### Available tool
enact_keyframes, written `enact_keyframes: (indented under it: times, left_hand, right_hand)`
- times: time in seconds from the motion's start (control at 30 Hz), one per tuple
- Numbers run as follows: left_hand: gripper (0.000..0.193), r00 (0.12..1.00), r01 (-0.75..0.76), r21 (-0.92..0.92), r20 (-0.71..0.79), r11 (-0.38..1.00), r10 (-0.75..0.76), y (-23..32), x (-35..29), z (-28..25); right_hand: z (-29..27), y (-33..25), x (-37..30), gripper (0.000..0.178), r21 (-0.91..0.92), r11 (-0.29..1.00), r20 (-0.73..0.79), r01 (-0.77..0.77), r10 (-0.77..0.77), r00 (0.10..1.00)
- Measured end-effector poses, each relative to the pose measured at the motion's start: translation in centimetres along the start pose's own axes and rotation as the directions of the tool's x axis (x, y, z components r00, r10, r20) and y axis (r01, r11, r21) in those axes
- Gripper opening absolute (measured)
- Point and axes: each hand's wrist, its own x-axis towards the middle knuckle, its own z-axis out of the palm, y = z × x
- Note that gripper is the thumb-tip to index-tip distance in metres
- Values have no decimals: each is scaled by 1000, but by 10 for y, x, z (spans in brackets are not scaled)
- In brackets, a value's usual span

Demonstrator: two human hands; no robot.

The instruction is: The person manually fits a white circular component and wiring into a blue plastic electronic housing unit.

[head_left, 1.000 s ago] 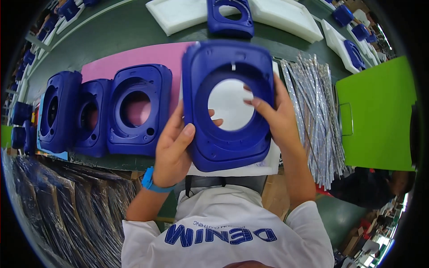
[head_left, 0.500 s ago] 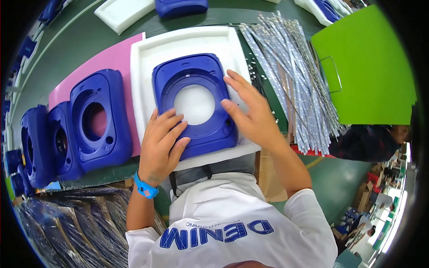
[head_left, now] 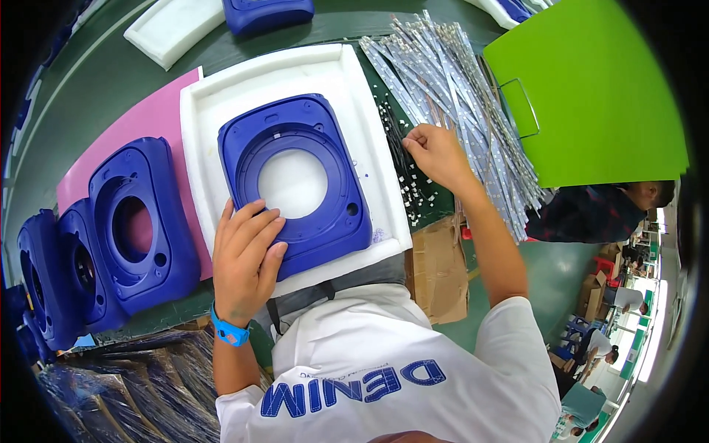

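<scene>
A blue plastic housing (head_left: 325, 122) with a large round opening lies in a white foam tray (head_left: 362, 111) in front of me. Resting across the housing's near left edge is my left hand (head_left: 247, 247), its fingers stretched out and not wrapped round anything. My right hand (head_left: 439, 155) is off to the right of the tray, over a pile of black cables (head_left: 402, 166) with small white connectors. Its thumb and forefinger are pinched together at the pile. Whatever sits between those fingertips is too small to make out.
Several more blue housings (head_left: 173, 214) stand on the left, beside a pink sheet (head_left: 148, 122). A heap of light strips (head_left: 473, 125) and a green panel with a handle (head_left: 591, 96) lie right. Cardboard (head_left: 439, 273) is near my waist; another person (head_left: 591, 214) is beyond.
My right hand has left the housing's right side, moved right to the black cables and closed its fingers. My left hand stays on the housing. The whole view has shifted slightly.
</scene>
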Motion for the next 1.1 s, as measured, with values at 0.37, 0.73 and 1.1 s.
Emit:
enact_keyframes:
  times: [0.37,0.73,1.1]
  left_hand:
    - [22,1000,7,-20,-1,1000,-7,0,0,-2]
    - [23,1000,5,-14,2,1000,-5,0,1,-2]
    - [23,1000,-8,-27,4,1000,9,1,3,-4]
  right_hand:
    - [-42,-2,-11,11,369,927,-229,63,25,973]
    - [-59,57,2,34,-457,877,-319,-145,-10,948]
    - [-92,25,-22,8,3,1000,-219,-7,7,976]
